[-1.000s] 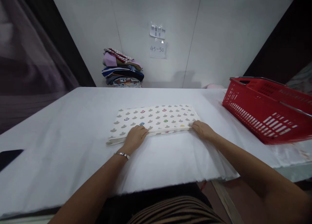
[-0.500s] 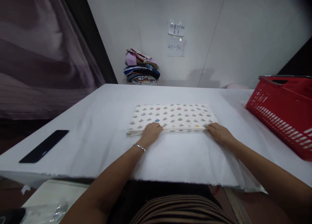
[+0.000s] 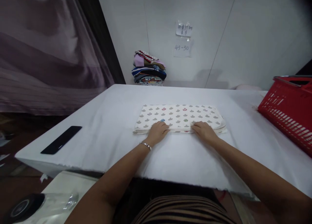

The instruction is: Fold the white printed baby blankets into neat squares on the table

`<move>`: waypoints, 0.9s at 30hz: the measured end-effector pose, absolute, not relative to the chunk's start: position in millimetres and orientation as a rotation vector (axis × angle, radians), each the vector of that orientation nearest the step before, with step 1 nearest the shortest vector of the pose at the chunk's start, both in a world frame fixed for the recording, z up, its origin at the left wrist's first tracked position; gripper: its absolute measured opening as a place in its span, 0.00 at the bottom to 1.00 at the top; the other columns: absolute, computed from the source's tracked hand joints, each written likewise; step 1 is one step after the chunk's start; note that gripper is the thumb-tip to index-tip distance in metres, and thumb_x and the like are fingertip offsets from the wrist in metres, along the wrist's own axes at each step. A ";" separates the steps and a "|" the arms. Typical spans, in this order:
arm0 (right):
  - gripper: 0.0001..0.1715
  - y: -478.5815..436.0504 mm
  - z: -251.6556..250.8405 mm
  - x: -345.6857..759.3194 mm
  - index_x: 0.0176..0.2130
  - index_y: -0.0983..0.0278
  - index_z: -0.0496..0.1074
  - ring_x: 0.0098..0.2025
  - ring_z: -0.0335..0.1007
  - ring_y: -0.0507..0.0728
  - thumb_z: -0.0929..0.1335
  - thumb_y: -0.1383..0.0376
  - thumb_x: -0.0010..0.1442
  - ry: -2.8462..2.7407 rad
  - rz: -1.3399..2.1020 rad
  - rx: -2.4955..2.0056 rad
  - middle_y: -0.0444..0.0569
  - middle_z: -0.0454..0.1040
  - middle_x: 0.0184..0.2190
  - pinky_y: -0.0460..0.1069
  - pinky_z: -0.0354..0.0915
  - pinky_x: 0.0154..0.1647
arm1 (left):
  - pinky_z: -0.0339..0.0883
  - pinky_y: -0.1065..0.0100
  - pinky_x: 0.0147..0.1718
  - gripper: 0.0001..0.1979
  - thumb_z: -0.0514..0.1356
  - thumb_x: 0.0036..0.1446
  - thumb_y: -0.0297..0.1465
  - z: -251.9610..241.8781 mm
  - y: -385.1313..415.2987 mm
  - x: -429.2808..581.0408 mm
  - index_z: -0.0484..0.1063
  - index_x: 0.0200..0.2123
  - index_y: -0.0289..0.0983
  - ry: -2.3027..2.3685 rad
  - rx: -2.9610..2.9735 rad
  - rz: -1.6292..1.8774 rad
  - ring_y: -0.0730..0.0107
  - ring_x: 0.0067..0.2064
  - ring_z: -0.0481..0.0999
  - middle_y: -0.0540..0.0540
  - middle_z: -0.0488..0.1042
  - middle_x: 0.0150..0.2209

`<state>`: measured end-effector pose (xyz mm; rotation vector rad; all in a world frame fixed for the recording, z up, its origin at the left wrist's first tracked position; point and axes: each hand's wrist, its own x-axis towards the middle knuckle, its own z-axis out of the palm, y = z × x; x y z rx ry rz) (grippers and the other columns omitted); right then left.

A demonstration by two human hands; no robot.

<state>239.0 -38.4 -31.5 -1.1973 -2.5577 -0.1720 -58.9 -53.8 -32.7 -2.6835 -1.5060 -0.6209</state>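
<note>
A white cloth (image 3: 176, 116) with grey motifs and a few coloured ones lies folded in layers in the middle of the table. At its near edge, left of centre, my left hand (image 3: 157, 133) grips the layers, its fingers on top and the thumb hidden. My right hand (image 3: 204, 131) holds the same edge right of centre, fingers curled over it. To the right of that hand the cloth's corner looks rounded, and its stacked layers show.
A white-covered table (image 3: 117, 113) bears a dark flat phone-like object (image 3: 62, 140) at left and a red basket (image 3: 287, 110) at right. Beyond the far edge is a pile of folded fabrics (image 3: 149, 69). A lidded clear container (image 3: 56, 204) stands at lower left.
My right hand has moved left along the near edge, from the cloth's right corner toward its middle. My left hand stays in place on the cloth. The view has turned slightly left.
</note>
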 end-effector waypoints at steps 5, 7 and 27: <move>0.19 -28.0 -25.1 205.0 0.37 0.63 0.75 0.38 0.65 0.58 0.57 0.67 0.66 -2.630 -0.100 -1.124 0.53 0.74 0.36 0.51 0.57 0.37 | 0.61 0.63 0.39 0.08 0.54 0.63 0.33 -33.1 -51.3 -54.5 0.74 0.38 0.40 -1.529 -2.681 -0.617 0.65 0.41 0.68 0.47 0.72 0.37; 0.19 -25.7 -23.9 200.7 0.33 0.64 0.75 0.36 0.64 0.58 0.57 0.68 0.65 -2.677 -0.120 -1.114 0.53 0.73 0.33 0.51 0.57 0.36 | 0.61 0.64 0.39 0.09 0.54 0.64 0.33 -33.1 -51.1 -53.8 0.74 0.38 0.39 -1.519 -2.686 -0.630 0.66 0.41 0.68 0.47 0.72 0.37; 0.19 -34.2 -18.8 209.7 0.39 0.61 0.74 0.42 0.66 0.60 0.56 0.63 0.65 -2.591 0.293 -1.184 0.52 0.74 0.39 0.52 0.61 0.42 | 0.61 0.64 0.41 0.10 0.53 0.64 0.32 -25.0 -57.2 -73.7 0.73 0.38 0.38 -1.491 -2.711 -0.536 0.65 0.41 0.68 0.45 0.72 0.38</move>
